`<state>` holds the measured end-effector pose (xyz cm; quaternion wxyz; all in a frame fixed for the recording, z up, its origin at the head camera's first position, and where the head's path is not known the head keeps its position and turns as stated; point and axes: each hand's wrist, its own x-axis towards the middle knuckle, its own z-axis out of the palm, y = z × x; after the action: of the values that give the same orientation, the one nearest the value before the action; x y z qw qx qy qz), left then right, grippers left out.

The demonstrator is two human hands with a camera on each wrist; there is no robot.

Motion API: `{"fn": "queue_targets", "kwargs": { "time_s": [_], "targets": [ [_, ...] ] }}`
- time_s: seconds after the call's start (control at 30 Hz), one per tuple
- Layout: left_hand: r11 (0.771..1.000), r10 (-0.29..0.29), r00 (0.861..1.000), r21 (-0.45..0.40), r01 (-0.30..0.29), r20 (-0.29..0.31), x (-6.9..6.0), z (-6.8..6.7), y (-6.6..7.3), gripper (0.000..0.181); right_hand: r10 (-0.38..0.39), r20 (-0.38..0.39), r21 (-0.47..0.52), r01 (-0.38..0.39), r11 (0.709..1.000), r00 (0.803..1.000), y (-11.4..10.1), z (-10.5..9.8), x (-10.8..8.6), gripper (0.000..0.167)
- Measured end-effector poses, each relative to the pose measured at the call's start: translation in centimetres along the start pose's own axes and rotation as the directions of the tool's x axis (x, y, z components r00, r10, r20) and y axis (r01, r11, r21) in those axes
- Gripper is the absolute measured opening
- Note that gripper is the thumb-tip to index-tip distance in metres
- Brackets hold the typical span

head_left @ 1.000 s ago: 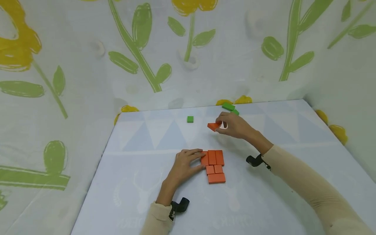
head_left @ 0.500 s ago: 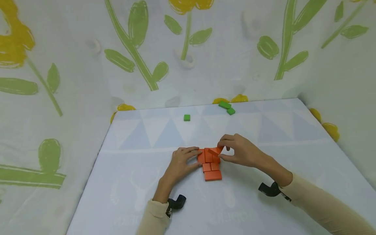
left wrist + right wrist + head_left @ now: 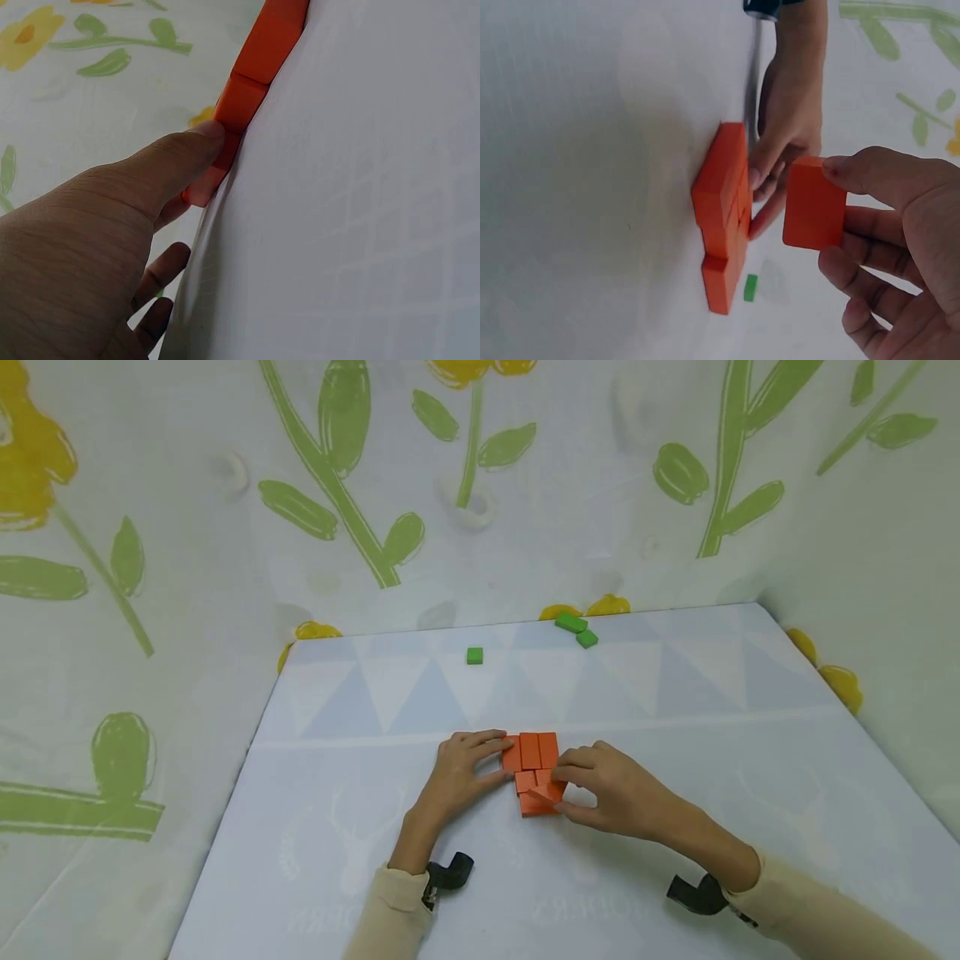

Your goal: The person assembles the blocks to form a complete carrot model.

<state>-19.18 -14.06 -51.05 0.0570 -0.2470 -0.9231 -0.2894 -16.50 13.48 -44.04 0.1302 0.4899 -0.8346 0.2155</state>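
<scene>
Several orange blocks (image 3: 528,751) lie flat together on the table, longer ones at the far side and smaller ones nearer. My left hand (image 3: 457,777) rests at their left side, its fingertips and thumb touching the leftmost block. In the left wrist view, the thumb (image 3: 176,161) presses against a block's side. Between thumb and fingers, my right hand (image 3: 626,789) pinches another orange block (image 3: 814,206), raised and tilted over the near part of the group. The right wrist view shows this block apart from those on the table. It partly covers the near blocks in the head view.
Farther back lies a small green block (image 3: 475,656). Two more green blocks, one long (image 3: 572,622) and one short (image 3: 587,639), lie near the table's back edge. A flower-print cloth (image 3: 570,527) rises behind the white table (image 3: 337,810).
My right hand has brought the pinched orange block from the far side toward me, over the group's near end. My left hand stays at the left side. The head view has shifted slightly.
</scene>
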Motion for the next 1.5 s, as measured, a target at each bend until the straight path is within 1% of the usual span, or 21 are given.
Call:
{"fn": "queue_targets", "kwargs": {
  "time_s": [0.13, 0.3, 0.53, 0.67, 0.77, 0.93, 1.07, 1.3, 1.5],
  "targets": [
    [1.000, -0.001, 1.000, -0.001, 0.001, 0.008, 0.1, 0.0, -0.1, 0.052, 0.001, 0.003, -0.006, -0.001, 1.000, 1.000, -0.7, 0.5, -0.3, 0.031],
    [1.000, -0.003, 1.000, 0.009, 0.003, 0.016, 0.1, -0.1, -0.2, 0.052, 0.002, 0.016, -0.007, -0.001, 1.000, 1.000, -0.9, 1.1, -0.7, 0.029],
    [1.000, 0.022, 1.000, 0.006, -0.022, -0.009, 0.0, 0.0, -0.2, 0.051, 0.003, 0.031, -0.026, -0.002, 1.000, 1.000, -1.1, 1.9, -1.5, 0.033],
    [1.000, 0.025, 1.000, 0.008, -0.024, -0.010, 0.0, 0.0, -0.2, 0.051, -0.001, 0.034, -0.039, 0.002, 0.999, 0.999, -1.2, 2.2, -1.6, 0.034],
    [1.000, 0.017, 1.000, 0.004, -0.017, -0.007, 0.0, 0.0, -0.2, 0.051, -0.003, 0.029, -0.034, 0.004, 0.999, 1.000, -1.2, 2.4, -1.7, 0.035],
    [1.000, 0.024, 1.000, 0.001, -0.024, -0.012, -0.1, 0.0, -0.1, 0.050, -0.002, 0.041, -0.032, 0.004, 0.999, 0.999, -1.3, 2.7, -1.8, 0.035],
    [0.999, 0.033, 0.999, -0.009, -0.033, -0.012, -0.1, -0.1, -0.1, 0.050, 0.002, 0.042, -0.056, 0.000, 0.998, 0.999, -1.5, 2.9, -1.9, 0.034],
    [1.000, 0.022, 1.000, 0.001, -0.022, -0.013, -0.1, 0.0, -0.1, 0.052, 0.013, 0.042, -0.062, -0.010, 0.998, 0.999, -1.6, 3.5, -1.7, 0.032],
    [0.999, 0.033, 0.999, -0.008, -0.033, -0.021, -0.1, 0.0, -0.1, 0.051, 0.026, 0.032, -0.084, -0.023, 0.996, 0.999, -1.8, 3.8, -1.8, 0.032]
  ]
}}
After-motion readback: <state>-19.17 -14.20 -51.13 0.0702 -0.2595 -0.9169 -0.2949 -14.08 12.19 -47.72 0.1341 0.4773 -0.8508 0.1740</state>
